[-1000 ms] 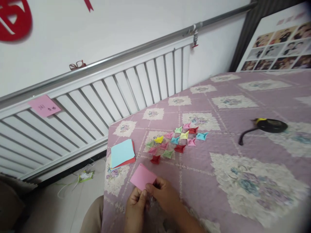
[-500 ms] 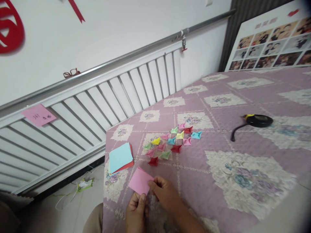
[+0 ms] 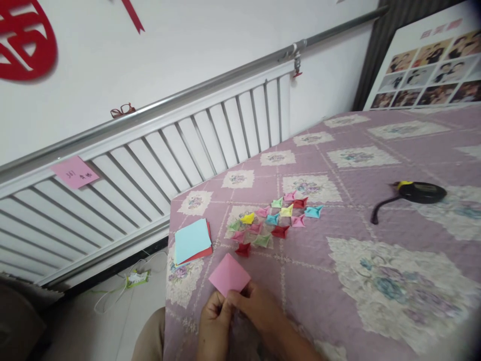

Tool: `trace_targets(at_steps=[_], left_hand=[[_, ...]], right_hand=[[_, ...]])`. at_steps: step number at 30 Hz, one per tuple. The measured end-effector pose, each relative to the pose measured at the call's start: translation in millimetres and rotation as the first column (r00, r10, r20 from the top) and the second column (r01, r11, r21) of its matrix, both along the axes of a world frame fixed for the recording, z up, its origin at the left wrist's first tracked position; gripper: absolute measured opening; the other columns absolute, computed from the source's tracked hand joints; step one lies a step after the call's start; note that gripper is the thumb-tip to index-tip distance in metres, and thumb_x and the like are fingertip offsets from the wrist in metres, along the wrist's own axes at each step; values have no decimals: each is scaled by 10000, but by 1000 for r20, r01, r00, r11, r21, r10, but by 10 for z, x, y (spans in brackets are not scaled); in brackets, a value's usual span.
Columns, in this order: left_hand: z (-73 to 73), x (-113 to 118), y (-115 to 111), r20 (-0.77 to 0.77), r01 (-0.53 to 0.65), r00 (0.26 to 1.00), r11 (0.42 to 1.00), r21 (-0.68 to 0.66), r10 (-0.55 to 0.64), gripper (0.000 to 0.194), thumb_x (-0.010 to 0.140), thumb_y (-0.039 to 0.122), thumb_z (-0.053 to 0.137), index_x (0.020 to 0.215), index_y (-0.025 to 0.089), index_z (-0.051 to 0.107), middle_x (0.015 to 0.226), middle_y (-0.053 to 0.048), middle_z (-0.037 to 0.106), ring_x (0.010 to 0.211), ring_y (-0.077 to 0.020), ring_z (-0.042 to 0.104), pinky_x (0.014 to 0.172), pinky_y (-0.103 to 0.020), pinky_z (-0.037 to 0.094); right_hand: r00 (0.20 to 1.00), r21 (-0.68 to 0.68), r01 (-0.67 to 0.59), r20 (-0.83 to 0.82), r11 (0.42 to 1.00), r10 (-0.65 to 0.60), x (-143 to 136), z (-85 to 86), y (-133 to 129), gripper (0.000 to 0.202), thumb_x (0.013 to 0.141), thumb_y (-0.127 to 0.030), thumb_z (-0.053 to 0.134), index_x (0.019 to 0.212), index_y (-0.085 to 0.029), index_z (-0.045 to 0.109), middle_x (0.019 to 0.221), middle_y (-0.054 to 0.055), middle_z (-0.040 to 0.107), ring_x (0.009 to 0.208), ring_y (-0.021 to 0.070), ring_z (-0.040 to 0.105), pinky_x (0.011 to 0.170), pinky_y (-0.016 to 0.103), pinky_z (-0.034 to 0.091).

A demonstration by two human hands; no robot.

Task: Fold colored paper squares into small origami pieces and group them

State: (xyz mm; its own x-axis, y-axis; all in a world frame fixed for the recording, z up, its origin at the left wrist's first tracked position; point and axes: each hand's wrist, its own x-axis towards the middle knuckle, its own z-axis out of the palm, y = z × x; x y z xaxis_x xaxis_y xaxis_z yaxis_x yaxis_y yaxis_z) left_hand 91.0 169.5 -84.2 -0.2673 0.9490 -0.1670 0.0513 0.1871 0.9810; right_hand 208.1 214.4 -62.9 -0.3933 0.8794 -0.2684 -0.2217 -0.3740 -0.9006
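A pink square of folding paper [image 3: 229,273] is held between my two hands over the near part of the table, one corner pointing away from me. My left hand [image 3: 216,321] pinches its near corner. My right hand [image 3: 255,306] grips the near right edge, its thumb close to the left thumb. Just beyond the paper, several small folded paper boats [image 3: 280,231] in red, pink, green, yellow and blue stand in slanted rows. To the left lies a stack of square paper sheets [image 3: 192,241], light blue on top with red showing beneath.
A purple flowered cloth [image 3: 311,271] covers the table. At the right lies a black and yellow tape measure [image 3: 423,192] with a strap. A white radiator [image 3: 180,145] runs along the left side, with glasses [image 3: 123,110] on its pipe and a pink note [image 3: 75,172].
The pink paper has turned so its corner points away from me. My right hand has slid down to its near corner, closer to my left. The view has shifted slightly.
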Motion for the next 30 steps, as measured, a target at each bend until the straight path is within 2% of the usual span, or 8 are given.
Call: trace_targets(at_steps=[3,8,12,15,21,25,30], left_hand=[[76,27,8,-42,23,999,1000,-15,-24,571,618,742,628,602,186,499,558,43,432,542,-114,365,557,-226,314],[99,41,-4,-78,51,995,998,-47,-54,552,616,721,630,641,176,546,628,12,483,612,-140,420,605,-238,360],[99,38,-27,-113,79,990,994,-76,-87,503,641,680,620,615,193,498,595,32,418,588,-131,373,577,-235,336],[112,16,-43,-134,96,985,989,-111,-110,489,636,661,624,591,205,453,572,47,361,564,-121,323,564,-236,315],[126,-71,-88,-165,179,965,973,-147,-202,496,653,644,617,579,209,390,570,50,350,560,-113,307,552,-231,293],[86,-99,-103,-185,200,956,966,-166,-230,492,667,634,609,581,211,373,567,55,337,556,-109,298,544,-227,278],[16,-157,-97,-196,209,950,961,-179,-243,498,667,631,605,570,215,348,548,62,318,544,-105,281,532,-230,258]], right_hand=[[998,-52,59,-10,997,-60,-29,55,-56,176,631,-318,610,716,-164,607,628,-36,554,574,99,447,558,225,349],[992,-99,123,-17,987,-125,-9,45,-57,169,637,-328,622,690,-170,595,584,-45,506,531,95,399,513,233,310],[976,-108,152,-142,982,-167,17,-28,-15,232,656,-355,648,781,-166,598,594,-51,493,525,92,395,505,229,313],[978,-89,111,-167,990,-124,48,-64,22,256,658,-389,658,772,-173,580,611,-52,498,524,87,399,509,224,315],[1000,29,15,-1,999,-15,158,-83,115,292,620,-426,668,745,-176,585,633,-45,535,561,99,423,524,225,328],[989,105,5,143,994,-21,192,-97,150,296,636,-447,632,732,-168,610,648,-31,543,590,114,436,540,235,343],[977,128,5,211,992,-32,207,-79,141,333,703,-508,560,680,-176,572,604,-39,484,552,102,378,503,229,290]])
